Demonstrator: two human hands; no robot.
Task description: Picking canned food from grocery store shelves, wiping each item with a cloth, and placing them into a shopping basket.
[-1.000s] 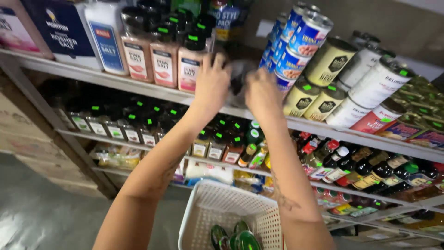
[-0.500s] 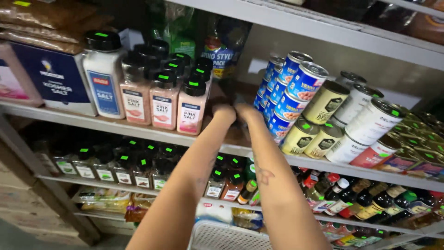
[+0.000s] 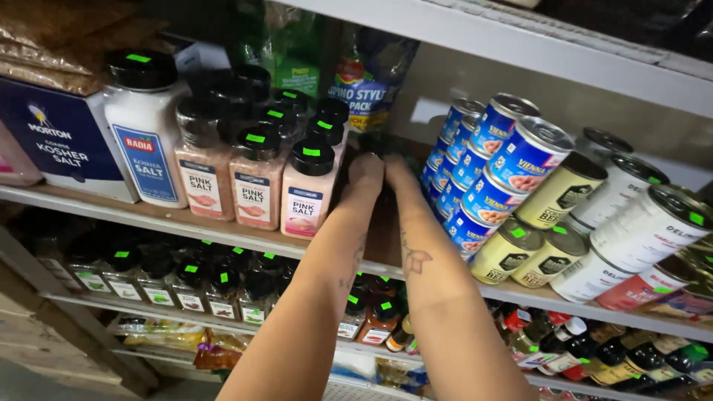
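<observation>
Both hands have pushed deeper into the shelf (image 3: 223, 226) gap. The left hand (image 3: 365, 172) and right hand (image 3: 397, 174) sit between pink salt jars (image 3: 256, 186) and blue cans (image 3: 486, 174); their grip is hidden.

Pink salt jars (image 3: 256, 186) with black lids and green stickers stand beside a blue box (image 3: 63, 145), while blue-and-white cans (image 3: 494, 174) and olive-green cans (image 3: 561, 197) fill a grey shelf (image 3: 579, 56).

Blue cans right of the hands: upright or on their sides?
On their sides. The blue cans are stacked with round lids facing outward and labels turned sideways, next to the right hand.
</observation>
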